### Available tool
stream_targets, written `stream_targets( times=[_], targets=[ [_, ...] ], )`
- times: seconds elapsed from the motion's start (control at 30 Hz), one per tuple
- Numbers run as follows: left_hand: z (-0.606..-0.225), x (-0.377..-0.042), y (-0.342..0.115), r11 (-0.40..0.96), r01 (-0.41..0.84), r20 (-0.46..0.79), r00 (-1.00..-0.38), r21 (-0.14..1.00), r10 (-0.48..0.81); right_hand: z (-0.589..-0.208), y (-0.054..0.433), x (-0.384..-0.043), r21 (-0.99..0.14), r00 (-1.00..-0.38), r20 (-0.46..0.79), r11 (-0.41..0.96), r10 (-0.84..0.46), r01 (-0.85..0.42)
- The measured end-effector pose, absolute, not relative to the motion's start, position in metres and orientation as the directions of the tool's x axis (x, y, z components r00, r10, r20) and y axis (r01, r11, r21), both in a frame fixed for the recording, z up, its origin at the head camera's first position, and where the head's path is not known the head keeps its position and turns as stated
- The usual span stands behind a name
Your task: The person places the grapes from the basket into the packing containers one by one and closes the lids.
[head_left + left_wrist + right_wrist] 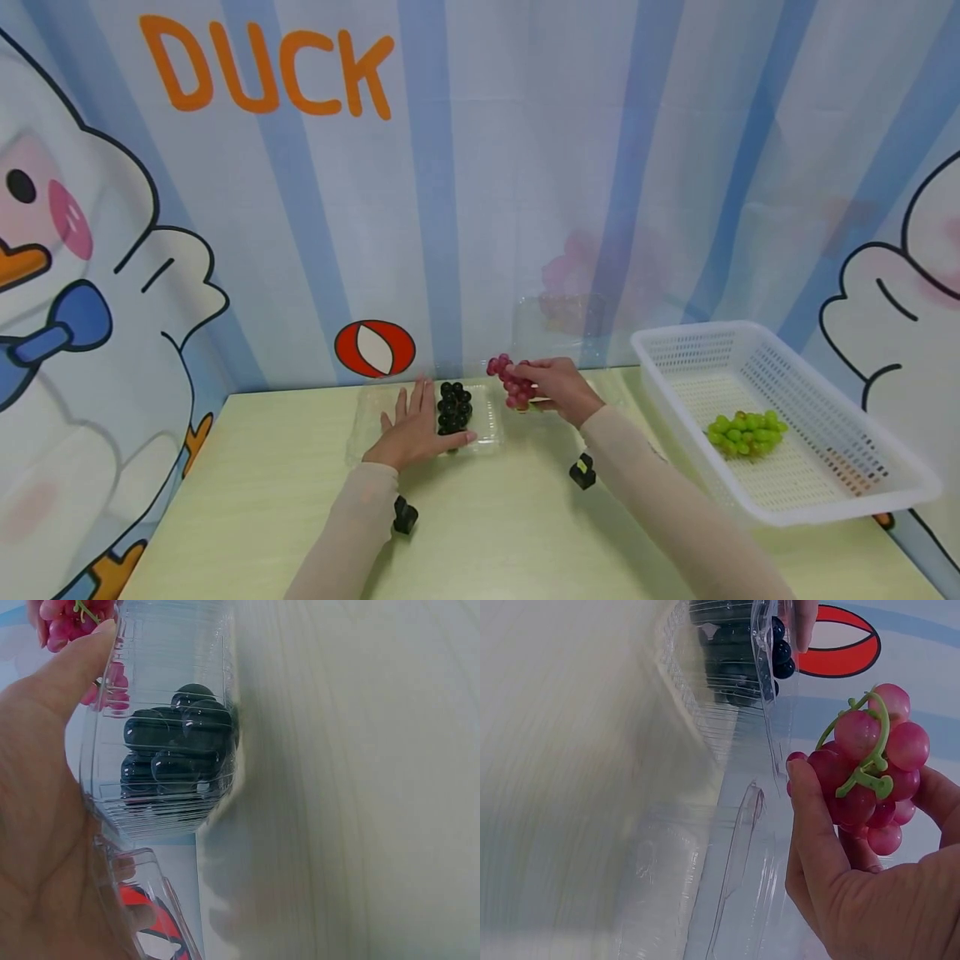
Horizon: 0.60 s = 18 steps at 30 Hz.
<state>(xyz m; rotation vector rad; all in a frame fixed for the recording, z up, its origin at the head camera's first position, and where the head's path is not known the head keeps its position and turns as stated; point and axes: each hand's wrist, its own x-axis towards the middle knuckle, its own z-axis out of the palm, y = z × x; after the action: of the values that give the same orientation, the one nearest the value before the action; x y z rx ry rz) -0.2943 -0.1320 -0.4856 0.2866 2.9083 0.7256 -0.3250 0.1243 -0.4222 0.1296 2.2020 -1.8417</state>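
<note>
Nearest the camera, two sleeved forearms reach across the pale green table [247,500], each with a small black wrist camera. The left hand [415,429] lies flat, fingers straight and spread, pressing on the clear plastic container [480,421] beside the bunch of black grapes [453,407] that sits inside it; the left wrist view shows the thumb along the container's ribbed wall. Just to the right, the right hand [558,389] holds a bunch of red grapes [512,383] above the table by the container's right edge, fingers and thumb curled round the berries, green stem showing. Farther right, a white perforated basket [825,492] holds green grapes [746,432]. Behind everything hangs a striped curtain [480,167] printed with cartoon ducks and the word DUCK.
</note>
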Motion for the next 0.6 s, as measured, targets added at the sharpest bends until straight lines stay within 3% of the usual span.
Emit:
stream_targets(
  times=[0.6],
  targets=[
    [-0.488, -0.296, -0.132, 0.864, 0.15, -0.075, -0.975, 0.481, 0.211, -0.426, 0.11, -0.326, -0.943, -0.961, -0.262, 0.235, -0.088, 0.236]
  ],
)
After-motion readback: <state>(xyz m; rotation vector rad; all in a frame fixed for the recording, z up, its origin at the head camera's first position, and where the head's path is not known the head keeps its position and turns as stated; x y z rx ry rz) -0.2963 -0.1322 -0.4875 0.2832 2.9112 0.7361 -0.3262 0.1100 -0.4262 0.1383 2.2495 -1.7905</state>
